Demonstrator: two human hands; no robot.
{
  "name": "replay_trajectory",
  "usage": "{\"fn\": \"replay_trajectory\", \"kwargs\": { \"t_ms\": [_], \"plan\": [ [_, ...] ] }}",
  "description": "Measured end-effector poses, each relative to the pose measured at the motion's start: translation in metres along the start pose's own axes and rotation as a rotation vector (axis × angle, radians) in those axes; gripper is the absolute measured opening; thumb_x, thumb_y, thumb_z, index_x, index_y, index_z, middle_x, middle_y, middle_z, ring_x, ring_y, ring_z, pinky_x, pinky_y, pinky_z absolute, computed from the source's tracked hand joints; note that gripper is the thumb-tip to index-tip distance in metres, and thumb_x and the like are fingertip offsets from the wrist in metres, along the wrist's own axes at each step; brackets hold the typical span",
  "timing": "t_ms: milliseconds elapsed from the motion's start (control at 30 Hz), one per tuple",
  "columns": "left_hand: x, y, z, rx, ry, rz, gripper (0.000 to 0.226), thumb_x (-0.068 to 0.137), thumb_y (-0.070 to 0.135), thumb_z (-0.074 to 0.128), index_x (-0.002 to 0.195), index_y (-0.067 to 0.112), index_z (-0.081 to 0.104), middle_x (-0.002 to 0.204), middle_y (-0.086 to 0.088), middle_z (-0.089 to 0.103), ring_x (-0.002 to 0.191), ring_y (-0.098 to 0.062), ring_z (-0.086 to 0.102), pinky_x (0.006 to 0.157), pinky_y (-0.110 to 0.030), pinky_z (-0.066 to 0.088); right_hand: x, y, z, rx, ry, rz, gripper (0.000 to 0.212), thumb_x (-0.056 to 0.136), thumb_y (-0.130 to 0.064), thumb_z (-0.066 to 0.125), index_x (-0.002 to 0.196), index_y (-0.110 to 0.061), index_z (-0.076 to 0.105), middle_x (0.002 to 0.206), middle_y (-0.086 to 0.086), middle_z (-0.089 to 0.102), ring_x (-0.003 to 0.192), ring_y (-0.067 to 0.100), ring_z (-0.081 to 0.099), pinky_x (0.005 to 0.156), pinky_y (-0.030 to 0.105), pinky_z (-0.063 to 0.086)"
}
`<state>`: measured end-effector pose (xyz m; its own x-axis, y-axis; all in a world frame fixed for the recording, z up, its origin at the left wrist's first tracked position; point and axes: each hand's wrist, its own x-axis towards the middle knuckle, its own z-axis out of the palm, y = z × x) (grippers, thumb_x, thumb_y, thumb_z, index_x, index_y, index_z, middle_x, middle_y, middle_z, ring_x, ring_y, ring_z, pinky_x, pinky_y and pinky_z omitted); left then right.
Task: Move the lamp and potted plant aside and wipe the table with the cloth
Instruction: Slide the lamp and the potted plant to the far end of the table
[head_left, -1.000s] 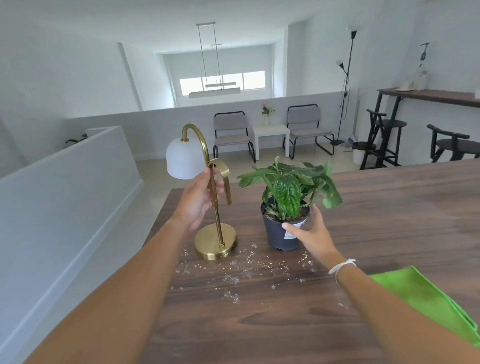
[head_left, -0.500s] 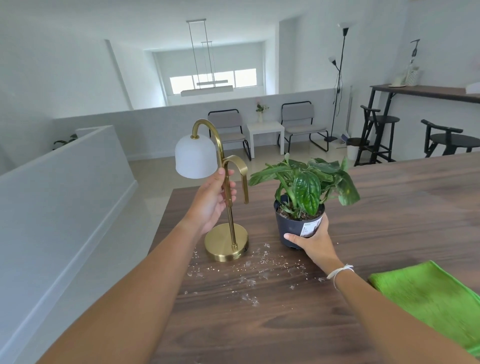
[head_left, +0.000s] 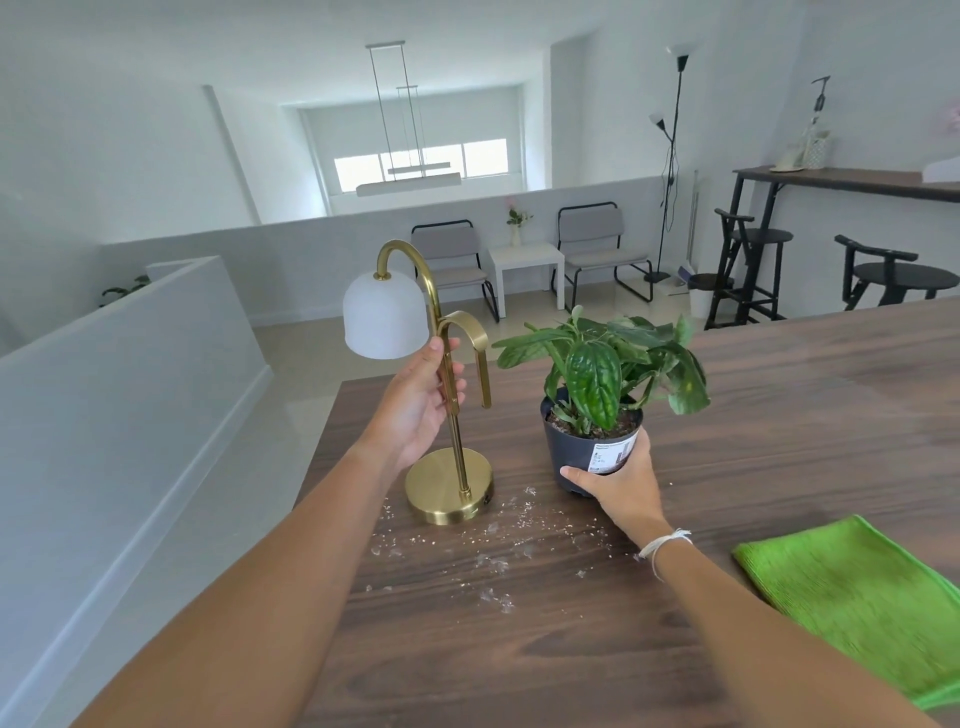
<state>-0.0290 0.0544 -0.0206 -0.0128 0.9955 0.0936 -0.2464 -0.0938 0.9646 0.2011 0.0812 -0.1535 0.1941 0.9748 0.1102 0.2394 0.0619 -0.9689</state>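
Note:
A brass lamp (head_left: 449, 486) with a white dome shade stands on the dark wooden table (head_left: 779, 415) near its left edge. My left hand (head_left: 421, 400) is wrapped around the lamp's stem, midway up. To its right is a potted plant (head_left: 592, 447) in a black pot with a white label. My right hand (head_left: 621, 486) grips the front of the pot near its base. A folded green cloth (head_left: 857, 597) lies flat at the right, near my right forearm. White crumbs (head_left: 493, 545) are scattered on the wood in front of the lamp and pot.
The table's left edge drops to a floor beside a low white wall (head_left: 130, 389). Beyond the far edge stand chairs, a small white side table (head_left: 524, 260), a floor lamp (head_left: 672, 156) and black stools (head_left: 893, 275) by a high counter.
My right hand has closed more fully round the pot, and both hands have stayed on their objects. The view has shifted so lamp and plant sit further right in frame.

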Motion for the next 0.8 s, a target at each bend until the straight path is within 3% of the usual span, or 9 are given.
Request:
{"fn": "replay_trajectory", "kwargs": {
  "t_ms": [267,433,800],
  "plan": [
    [-0.001,0.006,-0.002,-0.014,0.022,0.023,0.024,0.093,0.041,0.045,0.101,0.026,0.062,0.081,0.004,0.054,0.077,-0.013,0.052,0.083,-0.030,0.043,0.004,-0.008,0.010,-0.009,0.012,0.006,0.103,0.048,-0.025,0.091,0.133,-0.016,0.033,0.132,0.004,0.049,0.121,0.023,0.050,0.099,0.033,0.041],
    [-0.001,0.002,0.004,-0.055,0.013,0.007,0.019,0.093,0.039,0.046,0.099,0.029,0.062,0.082,0.005,0.054,0.077,-0.012,0.051,0.082,-0.029,0.041,-0.002,-0.005,0.006,-0.016,0.023,0.022,0.104,0.055,-0.025,0.088,0.137,-0.017,0.025,0.134,0.006,0.051,0.122,0.025,0.050,0.099,0.036,0.042],
    [-0.001,-0.003,0.014,-0.231,0.059,0.049,0.017,0.093,0.033,0.047,0.096,0.025,0.062,0.076,0.006,0.050,0.069,-0.007,0.044,0.067,-0.021,0.036,-0.004,-0.008,-0.001,-0.016,0.068,0.037,0.100,0.055,-0.027,0.088,0.135,-0.019,0.028,0.131,0.004,0.055,0.119,0.025,0.052,0.098,0.037,0.041]
  ]
}}
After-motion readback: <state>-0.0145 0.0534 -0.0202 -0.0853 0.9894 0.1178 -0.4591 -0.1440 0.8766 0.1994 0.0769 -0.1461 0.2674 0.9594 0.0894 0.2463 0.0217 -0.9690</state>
